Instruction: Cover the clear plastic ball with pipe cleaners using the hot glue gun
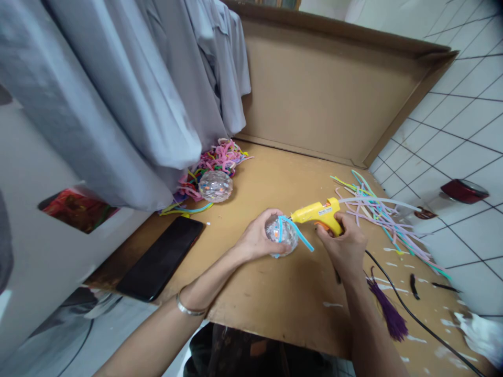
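My left hand (257, 235) is closed around a clear faceted ball (288, 238) with small coloured bits inside. A light-blue fuzzy strip, likely a pipe cleaner (302, 234), is bent over the ball, one end sticking out to the right. My right hand (346, 243) grips a yellow hot glue gun (316, 212), a finger at its orange trigger. Its nozzle points left and meets the strip at the top of the ball, or nearly so. A long whitish glue stick (379, 201) juts from the gun's back. My right palm hides part of the handle.
A second clear ball (216, 186) sits by a heap of colourful pipe cleaners (223, 157). A black phone (161, 259) lies left. Loose pastel strips (377, 214), a purple tassel (389, 311) and the gun's black cord (412, 314) lie right. Grey cloth (157, 94) hangs at left; cardboard (334, 89) stands behind.
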A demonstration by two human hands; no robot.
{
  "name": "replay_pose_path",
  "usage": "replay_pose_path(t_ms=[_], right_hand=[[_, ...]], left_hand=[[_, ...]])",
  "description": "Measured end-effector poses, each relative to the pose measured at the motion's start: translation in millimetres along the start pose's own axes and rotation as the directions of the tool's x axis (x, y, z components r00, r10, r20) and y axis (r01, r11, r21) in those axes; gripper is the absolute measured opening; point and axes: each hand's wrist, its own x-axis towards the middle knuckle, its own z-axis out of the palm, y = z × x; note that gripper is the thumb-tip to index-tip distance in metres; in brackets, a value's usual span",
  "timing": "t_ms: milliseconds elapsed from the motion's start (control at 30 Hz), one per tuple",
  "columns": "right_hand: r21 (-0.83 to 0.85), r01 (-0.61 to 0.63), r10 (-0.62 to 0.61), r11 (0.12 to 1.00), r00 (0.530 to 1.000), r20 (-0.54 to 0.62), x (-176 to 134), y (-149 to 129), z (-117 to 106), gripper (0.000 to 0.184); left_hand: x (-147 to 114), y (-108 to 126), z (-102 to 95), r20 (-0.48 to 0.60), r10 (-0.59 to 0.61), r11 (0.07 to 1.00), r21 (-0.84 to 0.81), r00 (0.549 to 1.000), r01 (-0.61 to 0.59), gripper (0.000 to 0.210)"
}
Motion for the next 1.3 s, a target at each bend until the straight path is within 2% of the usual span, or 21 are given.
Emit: replay_pose_path(t_ms=[267,467,667,867,1067,1300], right_hand=[[0.019,-0.015,0.014,1.000,0.999,0.037,1.9,-2.5,-3.5,0.026],[0.019,-0.039,0.038,0.999,0.999,0.009,1.0,-4.0,-1.5,0.029],[0.036,-0.055,0.052,0.998,0.996,0.068,3.3,-3.2,-3.7,0.029],[0.070,-0.089,0.087,0.994,0.995,0.041,3.0,-4.2,-2.6,0.031],[0.057,-0.063,0.063,0.996,0.998,0.015,1.3,-0.5,0.9,0.030],[0.045,-0.036,0.033,0.998,0.997,0.064,2.7,-0.1,-4.1,0.030]], left_hand=[[0.3,-0.5,0.0,0.004,-0.001,1.000,-0.011,1.000,0.001,0.075],[0.4,0.8,0.7,0.001,-0.005,1.000,-0.020,1.000,0.005,0.075],[1.0,-1.1,-0.2,-0.002,0.016,1.000,0.014,1.000,-0.016,0.074],[0.5,-1.6,-0.4,-0.010,0.005,1.000,0.016,1.000,-0.005,0.077],[0.2,-0.7,-0.1,0.005,0.010,1.000,0.010,1.000,-0.010,0.076],[0.6,-1.0,0.1,0.007,0.020,1.000,0.004,1.000,-0.020,0.074]])
